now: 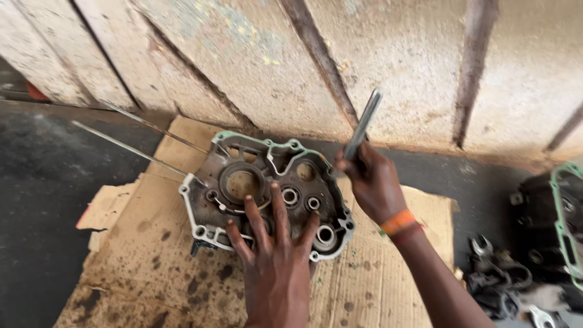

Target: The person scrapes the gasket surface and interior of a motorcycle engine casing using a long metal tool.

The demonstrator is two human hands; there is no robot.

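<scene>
The engine case half (267,194) lies on oil-stained cardboard (152,267), pinned by the flat, spread left hand (276,255), while the right hand (370,182) grips a raised metal bar (363,124), which could slip and strike those fingers or chip the green gasket rim.

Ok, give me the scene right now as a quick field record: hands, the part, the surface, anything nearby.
left hand: left hand pressed flat, fingers spread, on the engine case half
right hand: right hand gripping a flat metal tool, its tip raised above the case
part: open side up, green gasket along its rim
surface: oil-stained cardboard on dark ground
nearby: second engine case and loose metal parts at right; two thin rods at left
</scene>
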